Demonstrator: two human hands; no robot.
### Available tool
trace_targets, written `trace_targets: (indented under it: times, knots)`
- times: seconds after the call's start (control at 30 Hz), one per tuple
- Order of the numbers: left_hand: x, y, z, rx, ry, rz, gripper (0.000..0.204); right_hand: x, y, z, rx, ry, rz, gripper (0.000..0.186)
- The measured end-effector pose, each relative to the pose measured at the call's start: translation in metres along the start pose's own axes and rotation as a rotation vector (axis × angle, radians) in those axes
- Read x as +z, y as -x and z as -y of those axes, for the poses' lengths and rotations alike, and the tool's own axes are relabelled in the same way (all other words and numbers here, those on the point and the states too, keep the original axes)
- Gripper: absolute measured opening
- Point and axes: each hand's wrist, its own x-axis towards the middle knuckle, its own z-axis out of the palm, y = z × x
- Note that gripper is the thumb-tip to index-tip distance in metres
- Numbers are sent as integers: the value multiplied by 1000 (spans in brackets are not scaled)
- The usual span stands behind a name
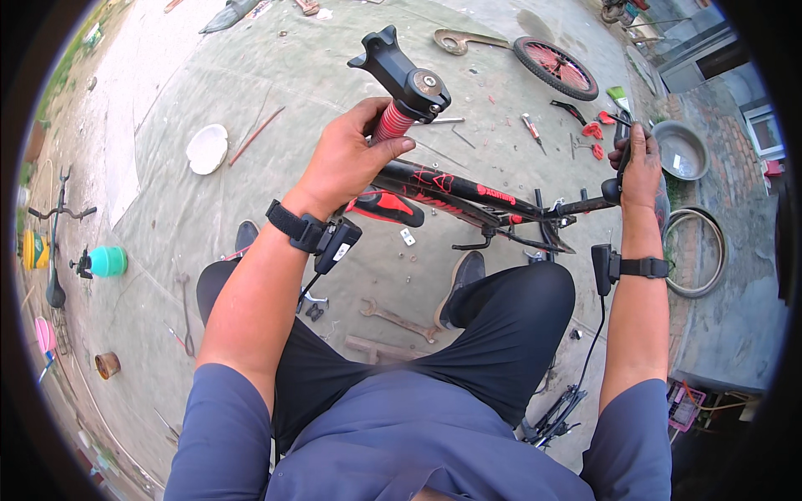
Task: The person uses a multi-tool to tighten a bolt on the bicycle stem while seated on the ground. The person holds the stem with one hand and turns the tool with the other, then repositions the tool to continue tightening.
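A black bicycle frame [493,194] with red markings stretches left to right in front of me, with no wheels on it. My left hand [351,154] is closed round its front end, just below a red ribbed column [393,123]. Above that column sits a black handlebar stem [426,90] with a bolt on top. My right hand [640,171] is closed on a dark saddle [619,132] at the end of the black seatpost [587,205]. Much of the saddle is hidden by the hand. A dark strap with a small box circles each wrist.
A spoked wheel with tyre [555,67] lies far right, near a grey basin [681,150] and loose tyres [694,252]. Around my feet are an open-ended wrench [399,320] and small parts. A red-and-black saddle [386,206] lies under the frame; a white dish [207,149] is left.
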Motion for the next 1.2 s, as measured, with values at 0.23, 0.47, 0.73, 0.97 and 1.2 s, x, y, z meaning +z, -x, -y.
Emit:
trace_targets:
  times: [0.23,0.47,0.73,0.97,1.2]
  knots:
    - [-7,8,-8,-93,-122,50,64,-1,-4,0,12,-14,4,51]
    - [-8,12,15,-106,-272,16,53,1,-6,0,-3,-29,15,49]
    - [-7,10,16,-50,-170,-43,46,0,-6,2,-9,-69,43,48]
    - [-6,15,28,-39,-317,-42,46,3,-2,8,-13,-67,33,48]
    - [-7,13,18,-133,-404,9,49,-2,-6,2,-10,-61,40,47]
